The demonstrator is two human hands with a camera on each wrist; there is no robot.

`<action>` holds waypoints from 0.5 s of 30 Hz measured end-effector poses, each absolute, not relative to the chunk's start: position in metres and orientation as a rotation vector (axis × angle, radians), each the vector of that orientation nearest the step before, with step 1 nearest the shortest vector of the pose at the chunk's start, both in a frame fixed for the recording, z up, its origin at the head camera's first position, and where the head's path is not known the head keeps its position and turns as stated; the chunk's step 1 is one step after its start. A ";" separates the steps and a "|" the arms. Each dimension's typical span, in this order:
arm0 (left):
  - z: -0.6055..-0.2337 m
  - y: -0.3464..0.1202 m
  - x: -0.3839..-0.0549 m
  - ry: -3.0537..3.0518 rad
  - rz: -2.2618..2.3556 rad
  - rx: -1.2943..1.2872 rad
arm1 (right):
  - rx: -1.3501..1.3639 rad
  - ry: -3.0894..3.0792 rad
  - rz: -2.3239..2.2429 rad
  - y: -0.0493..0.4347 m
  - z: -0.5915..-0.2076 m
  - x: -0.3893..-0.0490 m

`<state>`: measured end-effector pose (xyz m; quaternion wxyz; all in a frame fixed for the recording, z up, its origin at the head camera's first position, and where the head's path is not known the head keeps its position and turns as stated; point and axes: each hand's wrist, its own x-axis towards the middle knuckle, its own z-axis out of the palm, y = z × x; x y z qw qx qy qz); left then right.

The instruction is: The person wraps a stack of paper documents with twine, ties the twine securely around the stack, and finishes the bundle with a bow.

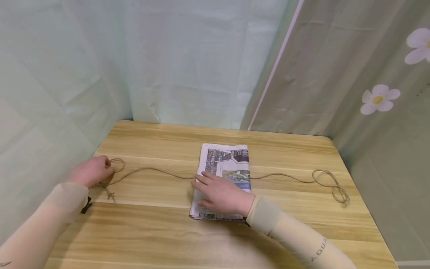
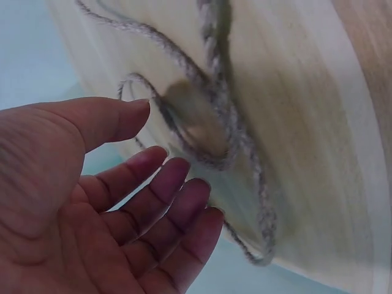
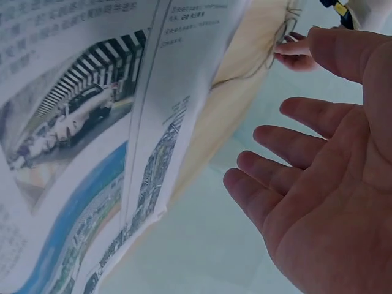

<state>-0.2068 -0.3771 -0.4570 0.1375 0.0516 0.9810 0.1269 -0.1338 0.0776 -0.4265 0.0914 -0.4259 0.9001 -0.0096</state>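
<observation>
A folded newspaper [image 1: 231,160] lies near the middle of the table, over a length of brown twine [image 1: 147,168] that comes out on both sides. My left hand [image 1: 91,171] is at the twine's looped left end. In the left wrist view the thumb and the loosely bent fingers [image 2: 187,202] stand apart, with the loops of twine [image 2: 211,79] just beyond them. Above the lower left part of the newspaper is my right hand [image 1: 223,194], fingers spread. From the right wrist its palm [image 3: 331,226] shows bare beside the printed sheet [image 3: 73,202].
The twine's right end curls into loops [image 1: 336,185] near the right side of the wooden table [image 1: 151,231]. A frayed knot [image 1: 110,195] lies by the left wrist. Pale curtains [image 1: 201,63] hang behind the table's far edge and along both sides.
</observation>
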 end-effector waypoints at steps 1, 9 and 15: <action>-0.458 -0.377 -0.208 2.840 0.368 0.152 | -1.266 2.677 -0.026 0.078 -0.428 -0.134; -0.458 -0.374 -0.206 2.780 0.438 0.137 | -1.254 2.682 -0.039 0.083 -0.435 -0.134; -0.456 -0.371 -0.207 2.732 0.491 0.202 | -1.264 2.683 -0.050 0.087 -0.437 -0.132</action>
